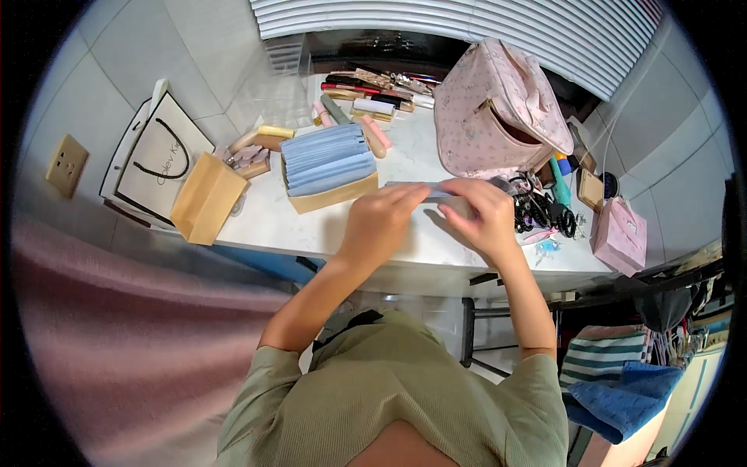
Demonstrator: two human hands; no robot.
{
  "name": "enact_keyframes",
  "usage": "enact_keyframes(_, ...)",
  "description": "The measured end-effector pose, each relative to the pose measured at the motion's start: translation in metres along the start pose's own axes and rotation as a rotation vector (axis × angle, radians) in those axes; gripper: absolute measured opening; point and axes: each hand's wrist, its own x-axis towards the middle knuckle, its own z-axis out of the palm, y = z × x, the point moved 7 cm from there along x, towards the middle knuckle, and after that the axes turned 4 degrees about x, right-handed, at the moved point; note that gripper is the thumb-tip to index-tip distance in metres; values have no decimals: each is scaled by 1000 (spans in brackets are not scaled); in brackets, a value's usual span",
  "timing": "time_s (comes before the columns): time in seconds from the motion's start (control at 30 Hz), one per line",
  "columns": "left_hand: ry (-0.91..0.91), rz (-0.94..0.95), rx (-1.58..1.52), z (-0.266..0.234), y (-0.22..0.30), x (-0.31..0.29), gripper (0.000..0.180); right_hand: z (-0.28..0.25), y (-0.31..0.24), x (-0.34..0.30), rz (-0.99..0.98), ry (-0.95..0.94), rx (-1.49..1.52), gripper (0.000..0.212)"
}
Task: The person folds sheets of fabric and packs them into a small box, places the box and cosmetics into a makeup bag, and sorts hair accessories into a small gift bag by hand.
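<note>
Between my hands, over the front of the white table [412,159], is a thin blue-grey flat piece [438,191], seen nearly edge-on. My left hand [379,220] has its fingers pressed together at the left end of it. My right hand [482,212] pinches its right end, thumb below and fingers curved over. Just left of my hands stands an open tan box [334,194], packed with a row of upright light blue flat packets [327,156]. The piece has a similar colour, but my fingers cover most of it.
A pink flowered cosmetic bag [475,117] stands behind my right hand, with black hair ties [537,214] beside it. Makeup pens and tubes [373,89] lie at the back. Left are a tan box lid [204,198] and a white paper bag [159,159]. A small pink bag [621,236] stands far right.
</note>
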Motion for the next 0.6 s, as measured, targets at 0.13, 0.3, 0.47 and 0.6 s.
enact_keyframes(0.13,13,-94,-64,-27,1,5,28,-3,6,7,104,37,139,16)
enact_keyframes(0.3,155,-146,-80,-78,-4,12,23,12,-12,38,102,14,283,14)
enact_keyframes(0.47,202,-247,-85,-114,-30,6,23,46,-23,63,101,-44,412,16)
enact_keyframes(0.6,224,-273,-51,-127,-46,-2,23,70,-29,75,66,-68,419,17)
